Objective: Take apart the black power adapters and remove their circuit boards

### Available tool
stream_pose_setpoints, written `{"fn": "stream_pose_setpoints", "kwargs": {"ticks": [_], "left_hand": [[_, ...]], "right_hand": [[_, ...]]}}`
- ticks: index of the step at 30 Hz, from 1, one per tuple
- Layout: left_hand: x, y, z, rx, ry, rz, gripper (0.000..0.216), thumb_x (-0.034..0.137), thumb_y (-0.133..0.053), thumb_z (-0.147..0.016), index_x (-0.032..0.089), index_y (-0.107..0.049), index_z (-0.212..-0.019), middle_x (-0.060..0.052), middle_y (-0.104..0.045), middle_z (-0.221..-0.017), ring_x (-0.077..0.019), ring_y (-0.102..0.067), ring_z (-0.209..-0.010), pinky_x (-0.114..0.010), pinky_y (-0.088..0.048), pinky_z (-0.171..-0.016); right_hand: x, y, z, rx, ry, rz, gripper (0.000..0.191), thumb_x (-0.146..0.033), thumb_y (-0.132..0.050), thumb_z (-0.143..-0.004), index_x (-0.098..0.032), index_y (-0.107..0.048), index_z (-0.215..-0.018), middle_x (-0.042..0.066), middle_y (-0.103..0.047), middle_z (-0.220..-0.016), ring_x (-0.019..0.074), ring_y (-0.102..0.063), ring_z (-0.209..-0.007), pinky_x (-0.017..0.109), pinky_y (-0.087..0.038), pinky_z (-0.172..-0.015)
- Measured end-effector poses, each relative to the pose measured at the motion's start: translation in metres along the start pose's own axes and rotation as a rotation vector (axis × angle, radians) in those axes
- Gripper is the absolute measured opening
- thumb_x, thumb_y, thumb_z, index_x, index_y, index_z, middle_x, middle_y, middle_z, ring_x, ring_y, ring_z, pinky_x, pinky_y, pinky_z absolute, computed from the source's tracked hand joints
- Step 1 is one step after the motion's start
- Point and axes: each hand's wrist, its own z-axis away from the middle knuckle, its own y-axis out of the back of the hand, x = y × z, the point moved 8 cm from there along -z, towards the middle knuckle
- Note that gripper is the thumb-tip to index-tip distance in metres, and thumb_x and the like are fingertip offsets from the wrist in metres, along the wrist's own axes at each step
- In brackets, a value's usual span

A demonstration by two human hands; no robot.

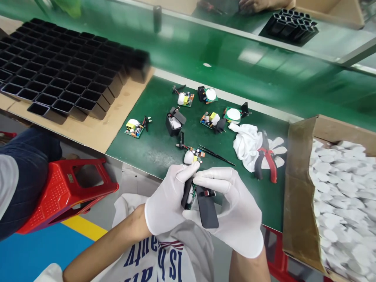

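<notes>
Green desk [164, 145] holds loose boards; left hand [169, 199] and right hand [235, 211] both grip a black case [207, 209] with board [192, 194]; keeping it square should help.

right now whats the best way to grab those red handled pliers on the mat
Take the red-handled pliers by the two handles, coming from above on the near side. The handles splay toward the mat's near edge and lie bare, while the jaws end rests on the white cloth, so that end is cluttered.
</notes>
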Motion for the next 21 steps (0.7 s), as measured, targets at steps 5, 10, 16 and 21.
{"fn": "stream_pose_setpoints", "kwargs": {"ticks": [5,10,16,21], "left_hand": [[0.008,0.007,-0.002,0.084,-0.031,-0.032,0.088,0.029,-0.066,-0.097,0.028,-0.019,-0.171,-0.013,-0.053,-0.126,-0.0283,-0.059,-0.11,-0.047,-0.059,-0.096],[0.013,0.018,-0.001,0.035,0.059,-0.224,0.094,0.016,-0.063,-0.094,0.031,-0.014,-0.172,-0.01,-0.056,-0.118,-0.0271,-0.061,-0.105,-0.043,-0.06,-0.089],[0.001,0.051,0.01,-0.138,0.156,-0.451,0.1,0.012,-0.072,-0.081,0.024,-0.024,-0.168,-0.016,-0.051,-0.131,-0.0362,-0.059,-0.12,-0.054,-0.059,-0.098],[0.003,0.08,0.01,-0.037,0.143,-0.369,0.082,0.007,-0.065,-0.087,0.027,-0.033,-0.161,-0.011,-0.049,-0.127,-0.0286,-0.058,-0.12,-0.051,-0.057,-0.107]], "right_hand": [[0.001,0.002,0.001,-0.021,-0.039,0.002,0.063,-0.04,-0.096,-0.079,-0.03,-0.066,-0.132,0.007,-0.074,-0.12,0.0292,-0.071,-0.108,0.046,-0.061,-0.09],[0.007,-0.006,0.005,0.015,-0.058,-0.015,0.059,-0.048,-0.094,-0.08,-0.03,-0.068,-0.131,0.008,-0.074,-0.117,0.0299,-0.072,-0.103,0.044,-0.061,-0.082],[0.014,-0.029,0.006,0.129,-0.09,-0.223,0.052,-0.063,-0.08,-0.091,-0.028,-0.067,-0.127,0.009,-0.072,-0.114,0.0298,-0.07,-0.103,0.048,-0.06,-0.087],[0.015,-0.026,-0.003,0.173,-0.095,-0.464,0.058,-0.063,-0.084,-0.086,-0.027,-0.069,-0.129,0.01,-0.076,-0.121,0.0324,-0.073,-0.113,0.053,-0.059,-0.1]]}}
